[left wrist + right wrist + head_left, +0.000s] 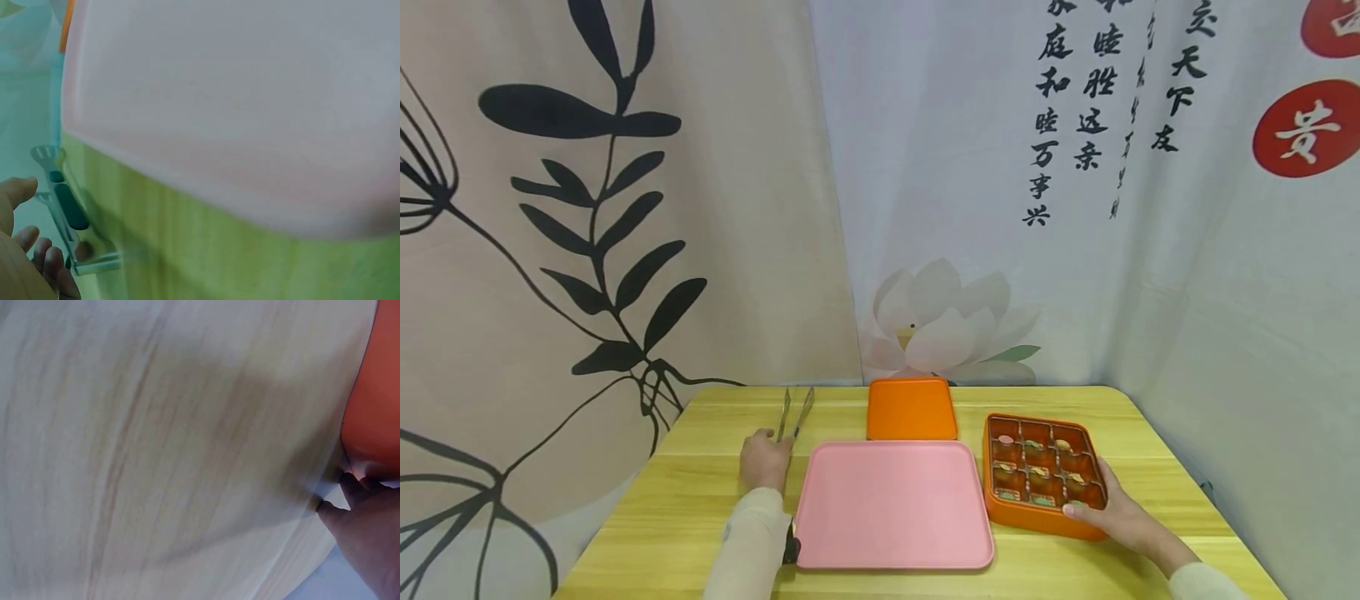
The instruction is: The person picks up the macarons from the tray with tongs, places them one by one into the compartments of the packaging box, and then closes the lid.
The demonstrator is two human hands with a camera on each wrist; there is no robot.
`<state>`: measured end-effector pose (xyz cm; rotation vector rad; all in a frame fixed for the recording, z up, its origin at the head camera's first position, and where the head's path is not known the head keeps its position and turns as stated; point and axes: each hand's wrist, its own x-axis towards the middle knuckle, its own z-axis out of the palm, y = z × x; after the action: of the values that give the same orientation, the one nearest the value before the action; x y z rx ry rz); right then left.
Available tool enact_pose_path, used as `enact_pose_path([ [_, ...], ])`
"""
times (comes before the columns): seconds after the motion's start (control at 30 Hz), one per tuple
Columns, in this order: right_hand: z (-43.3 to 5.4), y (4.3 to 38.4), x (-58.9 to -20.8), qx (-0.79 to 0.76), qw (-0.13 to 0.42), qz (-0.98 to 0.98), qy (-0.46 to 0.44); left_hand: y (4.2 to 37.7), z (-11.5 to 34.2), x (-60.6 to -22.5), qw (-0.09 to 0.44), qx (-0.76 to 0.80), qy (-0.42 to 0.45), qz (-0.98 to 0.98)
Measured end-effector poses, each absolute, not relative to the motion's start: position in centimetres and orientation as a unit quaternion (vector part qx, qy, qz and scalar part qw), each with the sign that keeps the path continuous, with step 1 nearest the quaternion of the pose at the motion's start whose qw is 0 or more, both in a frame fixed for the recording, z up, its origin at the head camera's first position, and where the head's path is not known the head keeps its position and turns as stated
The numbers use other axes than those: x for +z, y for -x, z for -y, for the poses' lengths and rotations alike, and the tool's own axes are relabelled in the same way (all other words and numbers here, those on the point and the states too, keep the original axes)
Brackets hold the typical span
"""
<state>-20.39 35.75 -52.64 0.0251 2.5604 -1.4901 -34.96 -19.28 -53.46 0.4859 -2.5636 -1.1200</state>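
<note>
My left hand (765, 461) is at the left of the table beside a pair of metal tongs (782, 414), whose arms spread away from me. In the left wrist view the fingers (53, 259) are loosely bent and the thumb stands apart, next to the dark green grips of the tongs (72, 206). My right hand (1116, 508) grips the near right corner of an orange divided box (1041, 521), thumb over the front rim and fingers along the right side. Small coloured pieces lie in the box's compartments; their kind is too small to tell.
A pink rectangular tray (895, 508) lies in the middle of the table, between the hands. Behind it lies an orange flat lid or tray (912, 410). The wooden table (647, 517) ends at a printed curtain (760, 208) at the back.
</note>
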Motion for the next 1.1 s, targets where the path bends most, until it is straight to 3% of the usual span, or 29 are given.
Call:
enact_pose_path([
  [0.67,-36.8,21.9,-50.0,-0.371,0.126,-0.92,-0.03,36.5,18.4,-49.6,0.18,-0.379,-0.113,0.901],
  [1.1,-33.0,26.2,-47.4,-0.319,-0.02,-0.948,0.014,38.1,15.9,-48.7,0.171,-0.417,-0.044,0.891],
])
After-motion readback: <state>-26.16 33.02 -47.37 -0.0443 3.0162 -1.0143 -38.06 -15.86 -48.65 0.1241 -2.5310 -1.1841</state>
